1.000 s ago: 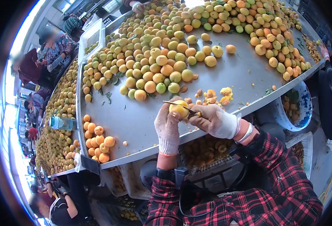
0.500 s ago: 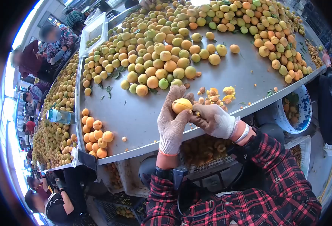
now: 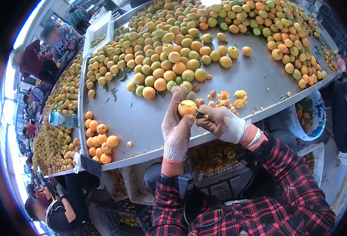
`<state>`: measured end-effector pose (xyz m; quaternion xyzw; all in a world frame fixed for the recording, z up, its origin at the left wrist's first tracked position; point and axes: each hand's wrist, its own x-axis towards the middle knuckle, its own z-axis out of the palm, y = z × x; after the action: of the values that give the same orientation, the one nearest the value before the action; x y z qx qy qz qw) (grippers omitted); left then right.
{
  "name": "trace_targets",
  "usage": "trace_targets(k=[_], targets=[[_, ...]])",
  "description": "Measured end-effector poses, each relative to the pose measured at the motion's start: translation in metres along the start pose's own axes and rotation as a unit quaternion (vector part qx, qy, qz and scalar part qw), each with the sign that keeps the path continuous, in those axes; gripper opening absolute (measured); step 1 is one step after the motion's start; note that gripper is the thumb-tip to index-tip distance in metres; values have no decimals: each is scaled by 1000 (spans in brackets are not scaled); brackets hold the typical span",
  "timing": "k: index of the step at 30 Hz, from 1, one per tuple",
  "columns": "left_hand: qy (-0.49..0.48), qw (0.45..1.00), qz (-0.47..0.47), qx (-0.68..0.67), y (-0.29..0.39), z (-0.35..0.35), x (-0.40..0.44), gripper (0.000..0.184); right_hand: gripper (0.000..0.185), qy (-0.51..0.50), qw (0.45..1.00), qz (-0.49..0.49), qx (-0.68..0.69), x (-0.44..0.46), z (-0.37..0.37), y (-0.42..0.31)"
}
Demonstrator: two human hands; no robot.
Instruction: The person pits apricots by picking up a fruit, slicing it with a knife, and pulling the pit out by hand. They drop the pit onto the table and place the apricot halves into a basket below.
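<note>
My left hand (image 3: 176, 128), in a brown-and-white work glove, is closed around a yellow-orange apricot (image 3: 187, 108) above the table's near edge. My right hand (image 3: 222, 124), gloved alike, pinches a small thin-bladed tool (image 3: 202, 115) against the right side of that fruit. Most of the tool's handle is hidden by the fingers. Just beyond both hands lie apricot pits (image 3: 223, 98) and torn yellow fruit pieces (image 3: 240, 96) on the metal tabletop. A large heap of green and orange apricots (image 3: 157, 59) covers the far part.
Orange apricots (image 3: 101, 139) are grouped at the table's left corner, near a water bottle (image 3: 61, 120). A raised metal rim (image 3: 142, 156) edges the table. Below stand a crate of fruit halves (image 3: 214, 157) and a blue-and-white bucket (image 3: 319, 114). Other people work at left and far right.
Both hands have shifted slightly left with the apricot. The fruit has turned a little in the left glove, and the tool stays against it.
</note>
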<state>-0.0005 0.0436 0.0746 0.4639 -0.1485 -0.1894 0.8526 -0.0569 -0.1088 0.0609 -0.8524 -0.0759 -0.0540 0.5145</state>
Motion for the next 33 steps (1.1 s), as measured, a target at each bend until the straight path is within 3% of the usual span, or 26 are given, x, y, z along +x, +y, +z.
trace_targets(k=[1, 4, 5, 6, 8, 10, 12, 13, 18, 21, 22, 24, 26, 28, 29, 31, 33], targets=[[-19, 997, 2, -68, 3, 2, -1, 61, 20, 2, 1000, 0, 0, -2, 1, -1], [-42, 995, 8, -90, -14, -5, 1, 63, 20, 38, 999, -38, 3, -4, 0, -2], [-19, 996, -58, -70, -16, -8, -2, 58, 21, 47, 998, -43, 0, -4, -1, -2], [-17, 996, -57, -71, -22, -13, -3, 58, 21, 54, 997, -48, -2, -4, -1, -1], [-10, 990, -141, -24, -29, -20, -4, 64, 21, 51, 997, -58, -9, -1, -3, 4], [7, 988, -142, -57, -25, -22, -4, 59, 21, 25, 998, -44, -32, -2, -5, 7], [15, 980, -140, 140, -7, -23, 2, 49, 21, 6, 999, -22, -34, 0, -6, 5], [31, 990, -86, 111, -6, -13, 4, 36, 21, -12, 999, -2, -37, 1, -6, 3], [-3, 974, -48, 223, 2, 4, 0, 55, 22, -1, 996, 15, -92, -4, -1, -2], [55, 998, 1, -36, 3, 20, -1, 46, 21, 29, 997, -31, -69, -5, -3, -2], [55, 998, 1, -37, -3, 10, -1, 46, 21, 37, 996, -61, -51, -5, -4, -1], [31, 989, -132, -51, -19, -17, 1, 41, 21, 42, 996, -60, -55, -5, -3, 3], [43, 985, -155, -69, -11, -7, 1, 39, 21, 45, 996, -59, -57, -3, 0, 4], [32, 992, -72, 96, -8, -1, 4, 39, 22, 57, 992, -26, -106, -3, 3, 3], [44, 981, -77, 173, 0, 5, 4, 41, 22, 56, 992, -27, -106, -2, 5, 2], [42, 977, -60, 200, -3, 3, 3, 42, 22, 34, 986, 29, -163, -1, 8, 2], [37, 972, -42, 227, -11, -1, 2, 42, 23, 33, 990, 18, -137, -3, 10, 4]])
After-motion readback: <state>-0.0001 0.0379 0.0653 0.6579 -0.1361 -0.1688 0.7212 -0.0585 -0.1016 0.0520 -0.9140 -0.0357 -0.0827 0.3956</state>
